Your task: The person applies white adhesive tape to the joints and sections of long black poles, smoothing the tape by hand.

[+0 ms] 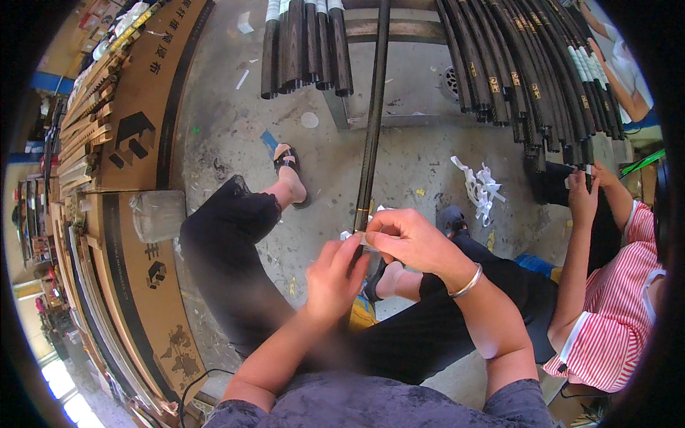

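A long black tube [372, 128] with a fine woven pattern and a thin gold band near its near end runs from the top of the view down to my hands. My left hand [334, 274] is closed around this near end, thumb and fingers pressed together. From the right, my right hand [412, 241] pinches a small, clear, film-like strip [368, 242] against the tube's end. The fingers partly hide the strip and the tube's tip, so its exact shape cannot be made out.
Several black tubes [307, 53] with pale wrappings lie at the top, and a larger bunch [528, 71] lies at upper right. White strips [478, 187] litter the floor. Cardboard boxes [143, 93] line the left. At right, a person in a striped shirt [606, 321] handles another tube.
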{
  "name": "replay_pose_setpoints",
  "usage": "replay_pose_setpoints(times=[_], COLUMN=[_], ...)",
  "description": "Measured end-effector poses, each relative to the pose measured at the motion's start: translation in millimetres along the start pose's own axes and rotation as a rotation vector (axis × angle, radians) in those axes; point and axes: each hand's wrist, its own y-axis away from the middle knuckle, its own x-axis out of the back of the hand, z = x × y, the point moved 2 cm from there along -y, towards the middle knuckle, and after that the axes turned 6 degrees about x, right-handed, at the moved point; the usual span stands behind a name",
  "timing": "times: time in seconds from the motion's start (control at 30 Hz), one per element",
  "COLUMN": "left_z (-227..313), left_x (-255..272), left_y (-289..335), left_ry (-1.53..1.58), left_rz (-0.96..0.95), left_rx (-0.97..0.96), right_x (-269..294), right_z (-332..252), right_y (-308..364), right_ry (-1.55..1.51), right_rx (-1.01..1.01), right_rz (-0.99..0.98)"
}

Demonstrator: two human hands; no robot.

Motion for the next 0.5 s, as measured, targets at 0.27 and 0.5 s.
replay_pose_setpoints(times=[0.27, 0.5], left_z=[-9, -15], left_x=[-3, -3], left_y=[6, 15], left_ry=[0.184, 0.35], left_rz=[-0.005, -0.029], left_rx=[0.065, 0.207], right_x=[1, -3], right_z=[2, 3], right_y=[2, 1], right_ry=[0.076, 0.076], right_rx=[0.021, -0.001], right_rz=[0.014, 0.012])
